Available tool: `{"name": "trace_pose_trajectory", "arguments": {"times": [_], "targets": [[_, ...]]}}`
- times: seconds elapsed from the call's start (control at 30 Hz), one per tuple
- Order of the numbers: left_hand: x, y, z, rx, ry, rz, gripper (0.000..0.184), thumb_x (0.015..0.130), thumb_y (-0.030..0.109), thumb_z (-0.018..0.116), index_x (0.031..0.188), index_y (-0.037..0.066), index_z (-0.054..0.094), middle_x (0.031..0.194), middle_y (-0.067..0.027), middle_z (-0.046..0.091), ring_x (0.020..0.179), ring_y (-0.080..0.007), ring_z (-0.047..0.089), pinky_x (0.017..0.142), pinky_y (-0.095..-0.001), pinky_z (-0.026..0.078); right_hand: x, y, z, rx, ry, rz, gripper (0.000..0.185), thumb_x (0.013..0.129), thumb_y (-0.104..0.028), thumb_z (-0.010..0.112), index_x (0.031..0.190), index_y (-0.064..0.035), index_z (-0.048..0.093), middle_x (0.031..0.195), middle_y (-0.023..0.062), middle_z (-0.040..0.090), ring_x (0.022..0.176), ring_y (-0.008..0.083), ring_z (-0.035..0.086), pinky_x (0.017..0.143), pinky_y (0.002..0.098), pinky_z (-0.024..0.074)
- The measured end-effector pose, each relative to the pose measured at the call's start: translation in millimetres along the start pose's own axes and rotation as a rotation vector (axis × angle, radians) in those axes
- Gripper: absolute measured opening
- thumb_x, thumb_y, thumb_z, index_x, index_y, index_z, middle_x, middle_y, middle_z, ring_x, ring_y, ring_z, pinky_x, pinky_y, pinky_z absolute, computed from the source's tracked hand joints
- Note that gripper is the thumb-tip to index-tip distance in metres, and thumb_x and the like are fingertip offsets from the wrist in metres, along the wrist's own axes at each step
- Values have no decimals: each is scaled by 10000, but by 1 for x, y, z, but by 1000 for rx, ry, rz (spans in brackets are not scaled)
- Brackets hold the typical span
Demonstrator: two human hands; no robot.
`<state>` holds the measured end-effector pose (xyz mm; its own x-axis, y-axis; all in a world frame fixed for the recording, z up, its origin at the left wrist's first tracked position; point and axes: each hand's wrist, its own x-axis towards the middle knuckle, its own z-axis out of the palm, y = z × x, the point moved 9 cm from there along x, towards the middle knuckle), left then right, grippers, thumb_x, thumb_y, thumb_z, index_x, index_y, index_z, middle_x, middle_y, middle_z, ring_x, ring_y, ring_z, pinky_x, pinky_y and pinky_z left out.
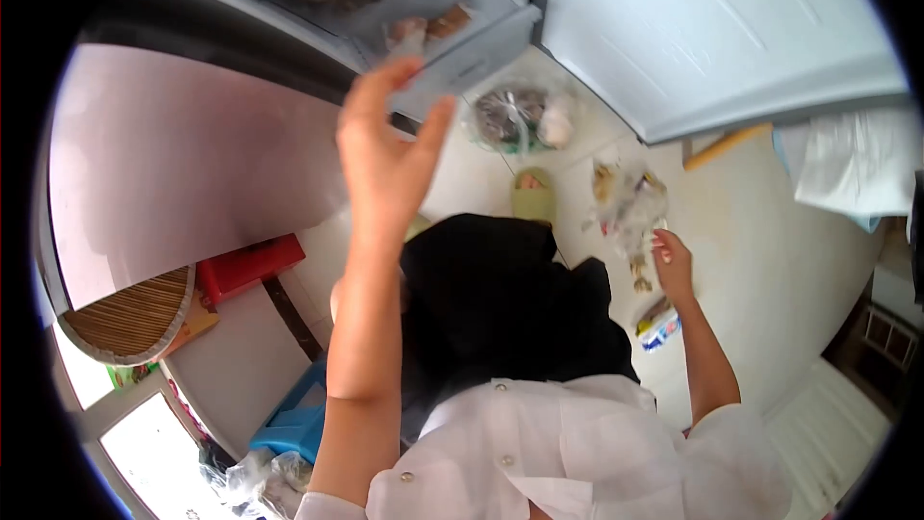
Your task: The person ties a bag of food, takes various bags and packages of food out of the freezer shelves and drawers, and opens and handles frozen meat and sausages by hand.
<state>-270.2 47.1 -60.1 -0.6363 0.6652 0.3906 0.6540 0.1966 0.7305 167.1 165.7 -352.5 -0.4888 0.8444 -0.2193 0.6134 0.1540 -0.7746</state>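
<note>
My left hand (385, 149) is raised, thumb and fingers apart and nothing between them, in front of a pulled-out freezer drawer (472, 67). Inside the drawer lie a few bagged items, among them a brown packet (449, 21). On my right side, my right hand (674, 265) is low, its fingers closed at the edge of a clear plastic bag (630, 207) with brownish and yellowish contents that I cannot name. Beyond my feet, another clear bag (512, 116) with dark contents and a white bundle sits on the floor.
The open fridge door (722, 29) stands at the upper right, a pinkish closed door panel (183, 154) at the left. A blue-and-white packet (660, 329) lies on the tiled floor. At lower left are a red box (252, 268), a woven tray (130, 318) and a blue stool-like object (294, 419).
</note>
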Motion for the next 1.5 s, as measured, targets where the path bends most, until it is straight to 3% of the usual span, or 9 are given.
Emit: {"name": "trace_pose_trajectory", "arguments": {"times": [0.07,0.23,0.43,0.67,0.93,1.23,1.37,1.47,1.5], "targets": [[-1,-24,24,24,-94,-121,290,703,113,748,964,24,658,848,-113,675,803,-246,655,736,-332,508,44,-92,34,-46,-70,-229,302,800,47,549,1086,-25,616,958,126,648,819,235,637,746,302,499],[-16,-25,53,84,-262,-71,200,690,120,728,866,64,650,791,-73,658,744,-264,639,665,-354,504,135,-291,89,-25,-54,-726,240,790,60,571,993,-47,641,903,126,638,760,327,616,660,365,495],[9,-35,34,122,-209,-73,171,705,85,711,863,86,646,755,-39,654,701,-225,638,621,-327,494,248,-420,186,-70,-159,-821,207,784,-65,594,983,-78,651,894,136,652,813,318,635,680,403,508],[16,-53,-2,218,-108,-101,176,700,17,683,861,75,642,750,-35,654,712,-225,637,646,-322,486,350,-416,371,-981,-415,-795,551,734,-167,675,1263,-188,524,1363,54,474,1248,277,460,947,451,450],[16,-79,-27,270,-81,-157,205,678,19,700,866,83,650,775,-30,670,729,-230,638,677,-333,485,383,-417,438,-1282,-418,-1010,482,646,-235,704,1107,-129,613,1210,111,559,1156,284,508,897,451,468],[10,-84,-19,16,-160,-350,202,720,29,694,917,53,660,801,-67,678,769,-226,658,698,-307,501,374,-422,368,-976,-617,-779,430,590,-287,717,952,-57,688,1025,172,666,987,287,629,827,402,509],[5,-80,-12,-184,-142,-418,242,754,35,688,994,31,657,887,-88,685,866,-193,661,782,-280,486,369,-415,294,-672,-598,-546,446,598,-359,691,877,-10,678,725,150,680,743,277,666,724,356,516],[8,-71,-11,-295,11,-251,259,748,60,681,997,5,637,877,-115,668,810,-227,649,673,-321,504,362,-408,253,-389,-547,-462,487,597,-403,700,861,5,670,755,145,685,733,279,663,689,365,511],[4,-77,-5,-394,-70,-450,335,772,73,678,1091,5,604,1005,-95,653,936,-188,605,759,-284,474,357,-408,239,-349,-544,-447,493,647,-387,719,932,9,647,817,114,673,728,212,646,621,345,490]]}}
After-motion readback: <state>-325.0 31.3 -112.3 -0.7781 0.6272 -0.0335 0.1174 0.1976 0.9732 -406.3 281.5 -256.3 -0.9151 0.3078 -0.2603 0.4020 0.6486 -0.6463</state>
